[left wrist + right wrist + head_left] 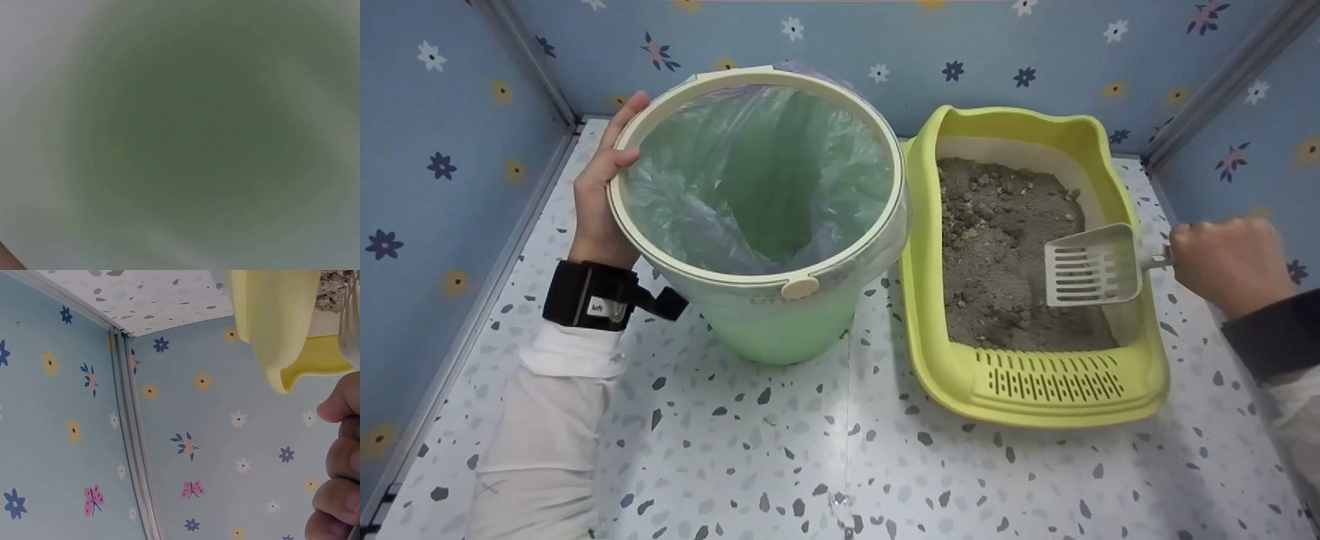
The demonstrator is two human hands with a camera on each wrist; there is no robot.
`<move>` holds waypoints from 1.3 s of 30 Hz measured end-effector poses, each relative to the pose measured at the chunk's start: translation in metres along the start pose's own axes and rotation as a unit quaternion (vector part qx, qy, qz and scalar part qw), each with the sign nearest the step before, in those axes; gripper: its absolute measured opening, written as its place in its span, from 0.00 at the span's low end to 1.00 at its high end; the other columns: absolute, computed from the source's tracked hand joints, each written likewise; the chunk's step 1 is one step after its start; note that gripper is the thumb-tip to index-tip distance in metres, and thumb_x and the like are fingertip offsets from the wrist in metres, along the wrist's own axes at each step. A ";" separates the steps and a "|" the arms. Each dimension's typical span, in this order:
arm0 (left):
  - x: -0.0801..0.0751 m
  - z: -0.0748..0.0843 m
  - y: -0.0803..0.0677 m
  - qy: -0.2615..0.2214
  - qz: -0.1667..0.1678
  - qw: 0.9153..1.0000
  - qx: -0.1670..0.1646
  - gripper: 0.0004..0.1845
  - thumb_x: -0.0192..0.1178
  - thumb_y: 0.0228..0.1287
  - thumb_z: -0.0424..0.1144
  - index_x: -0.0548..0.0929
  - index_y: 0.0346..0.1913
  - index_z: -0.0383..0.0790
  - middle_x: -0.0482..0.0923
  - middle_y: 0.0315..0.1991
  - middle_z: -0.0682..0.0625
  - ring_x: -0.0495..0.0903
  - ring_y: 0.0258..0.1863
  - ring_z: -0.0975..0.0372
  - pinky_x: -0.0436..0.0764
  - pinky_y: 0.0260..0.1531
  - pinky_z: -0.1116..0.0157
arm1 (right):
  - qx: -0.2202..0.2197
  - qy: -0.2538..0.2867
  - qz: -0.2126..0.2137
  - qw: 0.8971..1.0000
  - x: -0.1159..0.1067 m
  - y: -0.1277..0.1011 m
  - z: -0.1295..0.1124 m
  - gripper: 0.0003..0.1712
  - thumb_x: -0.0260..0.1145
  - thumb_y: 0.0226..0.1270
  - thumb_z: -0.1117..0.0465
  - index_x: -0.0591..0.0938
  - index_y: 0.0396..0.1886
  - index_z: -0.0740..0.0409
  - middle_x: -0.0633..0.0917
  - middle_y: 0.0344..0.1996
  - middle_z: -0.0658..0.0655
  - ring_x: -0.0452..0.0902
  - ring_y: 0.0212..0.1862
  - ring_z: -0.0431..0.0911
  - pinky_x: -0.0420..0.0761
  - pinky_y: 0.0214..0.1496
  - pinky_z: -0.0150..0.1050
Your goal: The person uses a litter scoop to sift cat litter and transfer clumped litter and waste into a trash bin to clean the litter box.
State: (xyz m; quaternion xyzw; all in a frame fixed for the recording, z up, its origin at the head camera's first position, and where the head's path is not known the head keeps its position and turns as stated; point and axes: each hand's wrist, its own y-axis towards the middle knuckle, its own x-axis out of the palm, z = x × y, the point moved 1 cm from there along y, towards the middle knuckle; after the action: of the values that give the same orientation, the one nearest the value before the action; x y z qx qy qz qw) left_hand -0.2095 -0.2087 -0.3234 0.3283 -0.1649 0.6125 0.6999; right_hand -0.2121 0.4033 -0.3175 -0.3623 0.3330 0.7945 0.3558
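The slotted scoop (1091,266) hangs over the grey litter (1005,247) at about 3 o'clock in the yellow litter tray (1035,390), blade level and turned toward the bin, with nothing visible on its slots; held so, it sits where a dip would reach the clumps. The right hand (1230,262) has its fingers curled tight round the scoop's handle at the tray's right rim, a fist grip that probably gives wrist leverage. The right wrist view shows only those fingers (340,461), the tray's underside edge and the flowered wall (185,439). At 9 o'clock from the tray, nearly touching it, stands the green bin (765,330) lined with a thin bag (750,187), close enough that a loaded scoop would have little way to travel. The left hand (600,195) grips the bin's rim at its 9 o'clock side, thumb hooked over the edge, apparently to tilt the mouth forward and steady it. The left wrist view is a green blur. Both stand on the speckled tabletop (810,465).
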 end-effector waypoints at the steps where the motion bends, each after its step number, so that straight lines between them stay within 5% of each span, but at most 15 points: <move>1: 0.000 0.000 0.000 0.002 0.001 1.000 0.001 0.30 0.32 0.66 0.27 0.60 0.71 0.43 0.56 0.71 0.48 0.55 0.71 0.55 0.53 0.70 0.58 | -0.009 -0.004 -0.001 1.000 0.002 0.001 0.000 0.26 0.61 0.52 0.70 0.57 0.05 0.56 0.58 0.04 0.51 0.51 0.09 0.45 0.52 0.12 0.39; 8: 0.000 -0.002 0.001 0.007 0.005 1.000 0.008 0.31 0.31 0.64 0.26 0.60 0.71 0.43 0.56 0.71 0.48 0.55 0.71 0.56 0.54 0.70 0.58 | -0.089 -0.015 0.004 0.996 0.010 0.009 0.003 0.30 0.66 0.49 0.71 0.54 0.05 0.54 0.55 0.04 0.49 0.50 0.09 0.43 0.55 0.11 0.38; 15: -0.001 -0.002 0.002 -0.003 -0.011 1.000 0.013 0.32 0.31 0.63 0.26 0.58 0.72 0.42 0.54 0.72 0.47 0.53 0.71 0.55 0.54 0.69 0.59 | -0.120 -0.038 -0.057 0.990 0.012 0.015 0.002 0.24 0.68 0.46 0.73 0.62 0.07 0.58 0.60 0.05 0.50 0.56 0.10 0.44 0.62 0.15 0.39; 20: -0.001 -0.001 0.001 -0.004 -0.012 1.000 0.010 0.33 0.31 0.63 0.25 0.57 0.72 0.42 0.54 0.72 0.46 0.53 0.71 0.55 0.55 0.69 0.59 | -0.156 -0.037 -0.057 0.985 0.018 0.018 -0.005 0.22 0.70 0.46 0.74 0.67 0.06 0.59 0.62 0.04 0.52 0.57 0.09 0.44 0.63 0.13 0.37; 24: -0.001 -0.002 0.001 0.000 -0.011 1.000 0.008 0.33 0.31 0.63 0.25 0.57 0.72 0.42 0.54 0.72 0.46 0.53 0.71 0.55 0.54 0.69 0.59 | -0.164 -0.014 -0.049 0.985 0.025 0.019 -0.009 0.18 0.72 0.44 0.73 0.72 0.07 0.60 0.62 0.04 0.52 0.56 0.08 0.43 0.62 0.12 0.37; 30: -0.001 -0.002 0.001 0.011 -0.013 1.000 0.010 0.33 0.31 0.62 0.26 0.58 0.72 0.43 0.54 0.72 0.47 0.53 0.71 0.55 0.54 0.69 0.59 | -0.168 0.001 -0.024 0.986 0.033 0.017 -0.011 0.23 0.67 0.40 0.78 0.65 0.04 0.57 0.62 0.03 0.51 0.55 0.08 0.43 0.61 0.12 0.39; 39: 0.000 -0.001 0.000 -0.018 -0.023 1.000 0.006 0.33 0.29 0.63 0.25 0.55 0.73 0.41 0.51 0.73 0.46 0.50 0.72 0.55 0.52 0.70 0.60 | -0.164 0.053 -0.003 0.985 0.036 0.016 -0.017 0.21 0.71 0.44 0.70 0.68 0.06 0.57 0.64 0.03 0.51 0.56 0.08 0.44 0.66 0.13 0.43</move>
State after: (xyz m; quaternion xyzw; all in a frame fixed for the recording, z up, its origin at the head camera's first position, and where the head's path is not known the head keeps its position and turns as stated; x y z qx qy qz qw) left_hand -0.2101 -0.2086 -0.3242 0.3473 -0.1661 0.5914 0.7085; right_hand -0.2365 0.3936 -0.3513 -0.4580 0.2154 0.8172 0.2759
